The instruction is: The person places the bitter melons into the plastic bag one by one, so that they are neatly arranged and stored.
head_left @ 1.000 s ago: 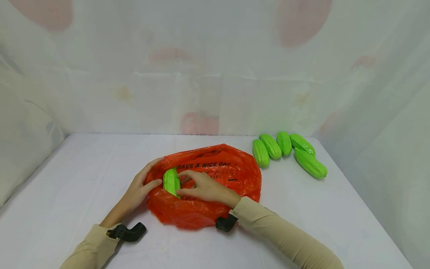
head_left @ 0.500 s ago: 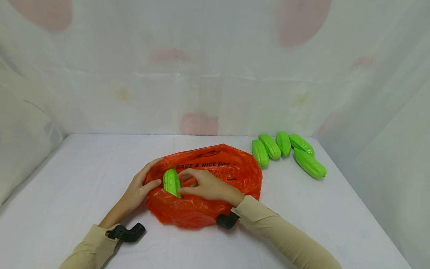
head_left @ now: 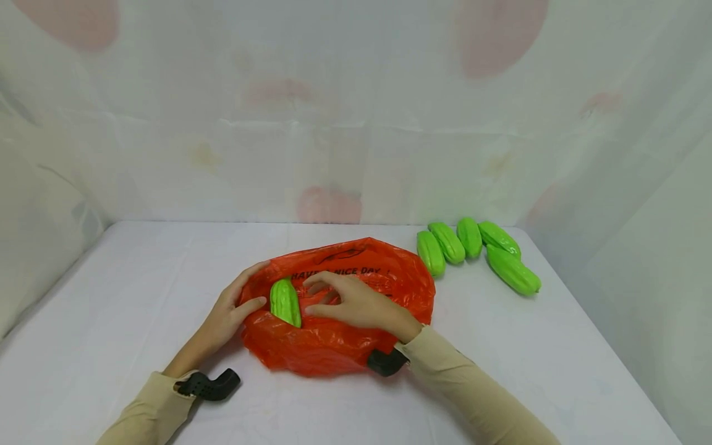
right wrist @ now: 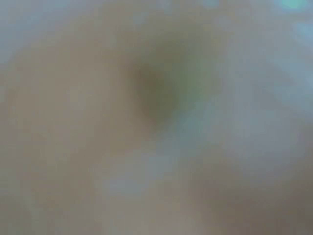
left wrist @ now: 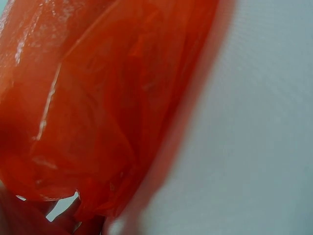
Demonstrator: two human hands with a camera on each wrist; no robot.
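Note:
A red plastic bag (head_left: 400, 272) with black lettering lies on the table, its mouth spread wide. One bright green ridged gourd (head_left: 285, 303) rests inside at the bag's left end, its lower end behind the near rim. My left hand (head_left: 228, 312) holds the bag's left edge, with the thumb at the rim beside the gourd; the other fingers are partly hidden. In the left wrist view, the red film (left wrist: 98, 98) fills most of the left side. My right hand (head_left: 358, 303) hovers over the bag's mouth, fingers loosely bent, apart from the gourd. The right wrist view is too blurred to read.
Several more green gourds (head_left: 445, 243) lie at the back right of the white table (head_left: 167, 266), one (head_left: 513, 271) nearer the right edge. A pale curtain (head_left: 356, 161) stands behind the table. A black camera mount (head_left: 211, 385) sits on the left wrist.
My right hand has let go of the gourd in the bag and drawn back to the right. The left hand has kept its place on the bag's edge.

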